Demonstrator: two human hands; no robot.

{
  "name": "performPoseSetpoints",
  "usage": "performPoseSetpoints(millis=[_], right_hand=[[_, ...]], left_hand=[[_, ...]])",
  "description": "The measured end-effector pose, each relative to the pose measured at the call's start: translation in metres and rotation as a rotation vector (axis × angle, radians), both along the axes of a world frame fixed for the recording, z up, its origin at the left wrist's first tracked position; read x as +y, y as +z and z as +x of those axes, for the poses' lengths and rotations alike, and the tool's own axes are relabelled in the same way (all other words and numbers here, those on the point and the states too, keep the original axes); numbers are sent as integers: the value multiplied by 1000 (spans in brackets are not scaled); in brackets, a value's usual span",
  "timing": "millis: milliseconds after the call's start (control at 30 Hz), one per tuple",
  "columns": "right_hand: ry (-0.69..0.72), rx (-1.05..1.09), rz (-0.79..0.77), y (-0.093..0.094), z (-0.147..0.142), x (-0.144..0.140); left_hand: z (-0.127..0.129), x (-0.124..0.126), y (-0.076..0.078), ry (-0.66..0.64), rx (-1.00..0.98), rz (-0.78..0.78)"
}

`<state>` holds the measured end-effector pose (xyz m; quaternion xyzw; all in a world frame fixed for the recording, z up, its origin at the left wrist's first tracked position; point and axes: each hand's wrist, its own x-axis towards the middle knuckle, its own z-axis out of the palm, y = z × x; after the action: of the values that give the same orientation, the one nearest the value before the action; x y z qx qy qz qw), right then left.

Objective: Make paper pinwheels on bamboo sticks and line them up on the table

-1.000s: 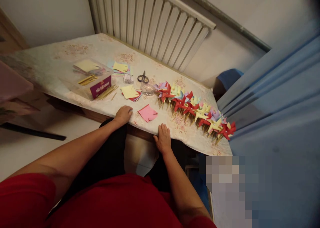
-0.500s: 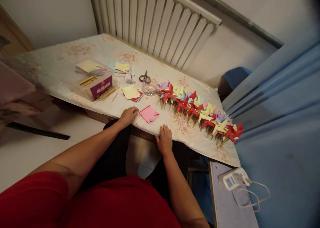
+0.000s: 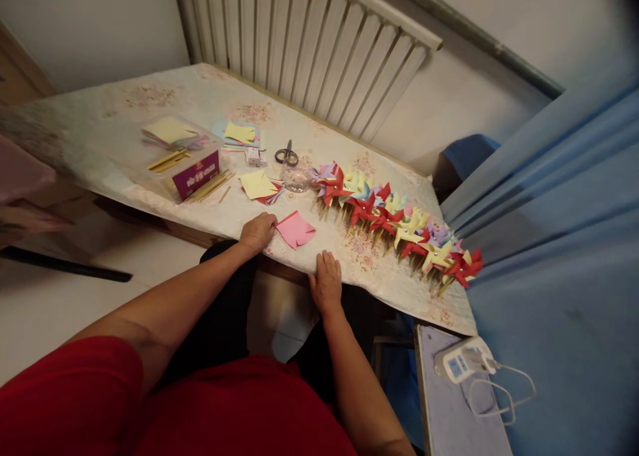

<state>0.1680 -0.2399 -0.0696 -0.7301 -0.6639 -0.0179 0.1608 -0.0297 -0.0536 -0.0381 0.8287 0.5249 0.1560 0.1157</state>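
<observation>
Pink paper [image 3: 295, 229] lies at the table's near edge [image 3: 294, 259], left hand [image 3: 258, 232] touching its left corner, right hand [image 3: 327, 281] flat and empty just right; next comes lifting it, I judge.

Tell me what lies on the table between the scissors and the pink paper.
In the head view, a small clear glass dish sits between the scissors and the pink paper; otherwise only tablecloth.

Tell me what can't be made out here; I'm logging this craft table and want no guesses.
Head view only:
- Print on the purple label: too small.
- Whether the left hand grips or just touches the pink paper: fingertips hidden.
- Pinwheel count: they overlap.
- Contents of the clear jar: blurred.
- White device display: too small.
</observation>
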Motion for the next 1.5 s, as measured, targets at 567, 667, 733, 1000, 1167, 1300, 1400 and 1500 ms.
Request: performPoseSetpoints(millis=[567,667,733,1000,1167,1300,1400,1500], right_hand=[[-4,22,29,-1,0,2],[-2,23,30,-1,0,2],[-1,21,33,0,0,2],[-3,21,37,-1,0,2],[-1,32,42,-2,1,3],[2,36,42,-2,1,2],[13,36,39,-1,2,2],[14,33,40,-2,2,2]], left_hand=[[-5,-13,-11,-139,-74,85],[-6,-18,-11,-164,-76,95],[-7,-20,-11,-178,-86,87],[-13,-16,-17,-139,-288,21],[-14,-12,-5,-18,-340,-57],[-12,-12,1,45,-343,-112],[-10,-11,0,52,-336,-116],[-9,-9,-4,54,-329,-119]])
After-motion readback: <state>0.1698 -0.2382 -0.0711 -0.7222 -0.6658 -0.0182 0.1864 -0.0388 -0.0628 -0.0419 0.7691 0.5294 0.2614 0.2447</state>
